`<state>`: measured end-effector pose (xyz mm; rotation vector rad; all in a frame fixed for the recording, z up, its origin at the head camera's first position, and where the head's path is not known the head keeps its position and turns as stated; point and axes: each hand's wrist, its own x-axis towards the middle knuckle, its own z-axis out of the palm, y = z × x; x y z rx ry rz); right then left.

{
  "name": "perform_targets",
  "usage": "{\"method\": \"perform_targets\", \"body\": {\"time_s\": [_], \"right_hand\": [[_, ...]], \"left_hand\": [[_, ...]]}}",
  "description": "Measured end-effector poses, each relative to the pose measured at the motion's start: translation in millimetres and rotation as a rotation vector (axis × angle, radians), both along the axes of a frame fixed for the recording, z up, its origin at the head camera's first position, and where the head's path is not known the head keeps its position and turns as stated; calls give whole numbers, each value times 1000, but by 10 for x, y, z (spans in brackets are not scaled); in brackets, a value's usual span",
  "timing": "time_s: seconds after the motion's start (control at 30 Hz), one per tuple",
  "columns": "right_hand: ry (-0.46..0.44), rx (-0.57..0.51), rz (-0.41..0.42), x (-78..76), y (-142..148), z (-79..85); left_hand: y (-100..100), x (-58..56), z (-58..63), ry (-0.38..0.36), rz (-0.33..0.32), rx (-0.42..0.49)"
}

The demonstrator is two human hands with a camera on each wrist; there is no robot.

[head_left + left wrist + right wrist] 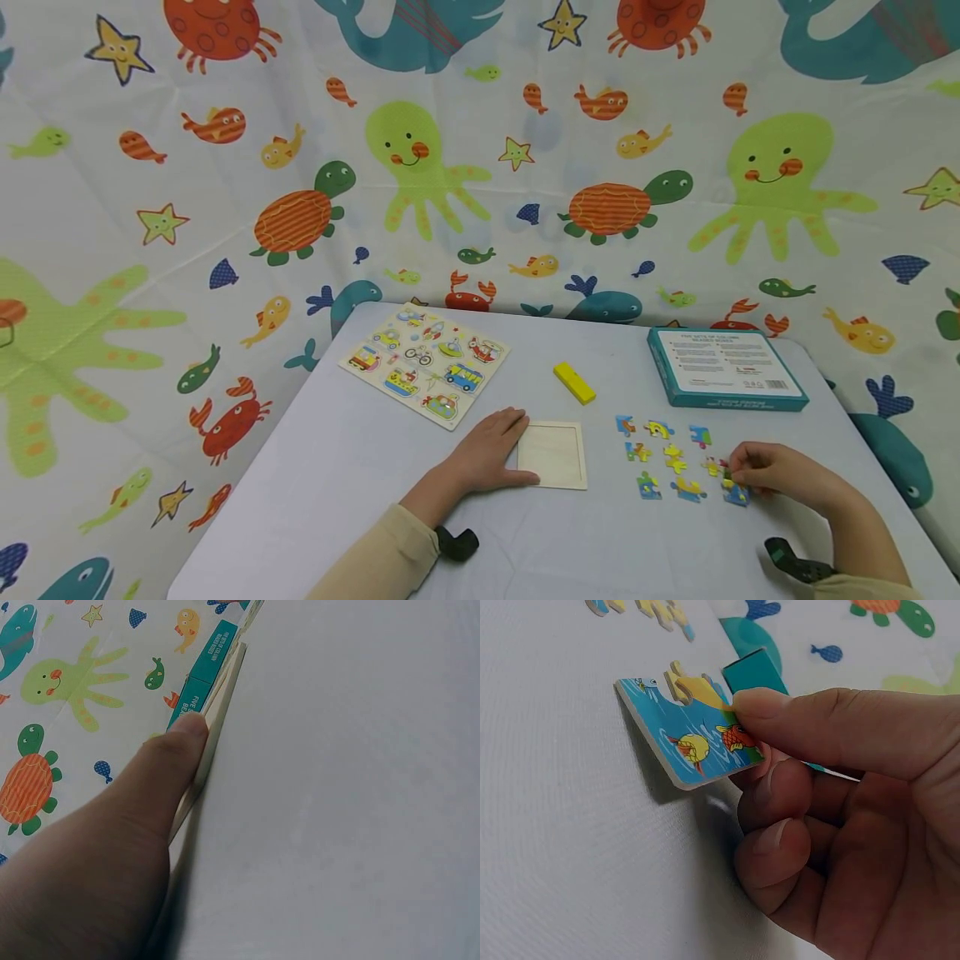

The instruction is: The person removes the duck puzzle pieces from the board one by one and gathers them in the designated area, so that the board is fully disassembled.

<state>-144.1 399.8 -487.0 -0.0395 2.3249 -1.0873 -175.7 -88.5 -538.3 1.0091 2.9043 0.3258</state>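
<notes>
My right hand (783, 477) pinches a blue jigsaw puzzle piece (679, 739) between thumb and fingers. Its face has a yellow fish and an orange one, and one edge tilts up off the white cloth in the right wrist view. Several other puzzle pieces (675, 457) lie in loose rows just left of that hand. My left hand (487, 454) rests at the left side of a square wooden puzzle tray (552, 454), its fingers extended. The left thumb (187, 731) touches the tray's near edge; the other left fingers are hidden in the left wrist view.
A yellow block (574, 382) lies behind the tray. Further left is a wooden board (427, 362) printed with vehicles. A teal box (726, 368) lies at the back right, near the patterned curtain (465, 192). A white cloth covers the table (570, 550).
</notes>
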Motion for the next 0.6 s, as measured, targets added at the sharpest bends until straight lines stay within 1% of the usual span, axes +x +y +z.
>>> {"method": "perform_targets", "body": {"time_s": [0.17, 0.3, 0.43, 0.6], "right_hand": [[22, 23, 1, -3, -3, -15], [26, 42, -19, 0, -10, -24], [25, 76, -48, 2, -29, -20], [53, 162, -40, -5, -51, 63]], "left_hand": [[-2, -4, -5, 7, 0, 3], [-2, -10, 0, 7, -1, 9], [3, -7, 15, -10, 3, 18], [15, -17, 38, -41, 17, 33]]}}
